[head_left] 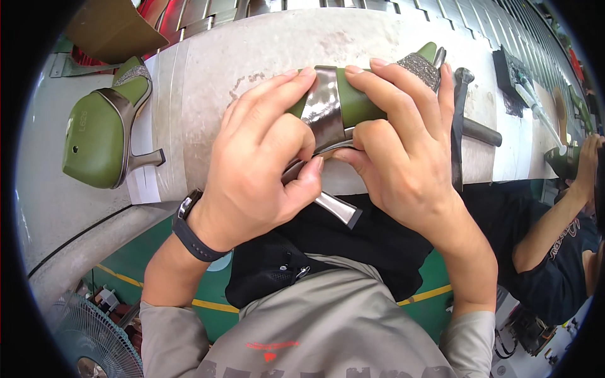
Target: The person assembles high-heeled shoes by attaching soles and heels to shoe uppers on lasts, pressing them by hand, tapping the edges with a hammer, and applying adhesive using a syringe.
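Note:
A high-heeled shoe on a green shoe last lies on its side in front of me, with a shiny bronze strap (pixel 325 104) across it. Its glittery band (pixel 421 68) is at the far right end, and its metallic heel (pixel 339 209) points toward me. My left hand (pixel 255 154) wraps the left part, fingertips on the strap's edge, thumb and bent forefinger pinching near the sole edge. My right hand (pixel 409 151) grips the other side, fingers over the green last, thumb at the sole edge beside my left thumb. Whatever is between the thumbs is mostly hidden.
A second heeled shoe on a green last (pixel 94 142) stands at the left. Right of my hands lie a dark metal bar (pixel 459 126) and a grey rod (pixel 482 132). Metal slats (pixel 353 4) run behind the bench. A co-worker's arm (pixel 554 217) is at far right, a fan (pixel 94 337) lower left.

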Motion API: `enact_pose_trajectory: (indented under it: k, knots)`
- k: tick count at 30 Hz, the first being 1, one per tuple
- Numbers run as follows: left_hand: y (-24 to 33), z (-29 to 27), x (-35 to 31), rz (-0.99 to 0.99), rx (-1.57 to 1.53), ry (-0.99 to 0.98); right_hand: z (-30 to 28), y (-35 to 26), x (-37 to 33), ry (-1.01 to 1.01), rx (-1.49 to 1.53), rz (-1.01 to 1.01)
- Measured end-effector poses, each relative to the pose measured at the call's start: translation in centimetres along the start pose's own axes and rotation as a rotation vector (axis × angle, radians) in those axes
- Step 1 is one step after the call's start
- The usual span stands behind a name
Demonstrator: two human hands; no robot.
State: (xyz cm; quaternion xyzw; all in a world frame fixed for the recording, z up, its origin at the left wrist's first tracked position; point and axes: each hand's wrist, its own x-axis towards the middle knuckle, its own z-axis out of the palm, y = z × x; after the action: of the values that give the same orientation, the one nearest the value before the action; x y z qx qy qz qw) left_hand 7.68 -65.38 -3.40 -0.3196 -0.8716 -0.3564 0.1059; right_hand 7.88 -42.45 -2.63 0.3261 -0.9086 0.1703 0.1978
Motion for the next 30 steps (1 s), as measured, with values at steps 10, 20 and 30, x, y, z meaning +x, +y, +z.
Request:
enact_pose_trajectory:
  k: [10,20,30]
  knots:
    - [0.4,0.5,-0.2,-0.087,-0.054,0.047,-1.8,-1.4,1.5,-0.108,0.092,0.169]
    - [-0.2,-0.6,1.0,-0.290,-0.370,-0.124,-2.1,0.4,0.6,-0.080,0.098,0.085]
    - [-0.4,-0.7,2.6,-0.274,-0.289,-0.195,-2.1,0.2,0.9,-0.088,0.138,0.115]
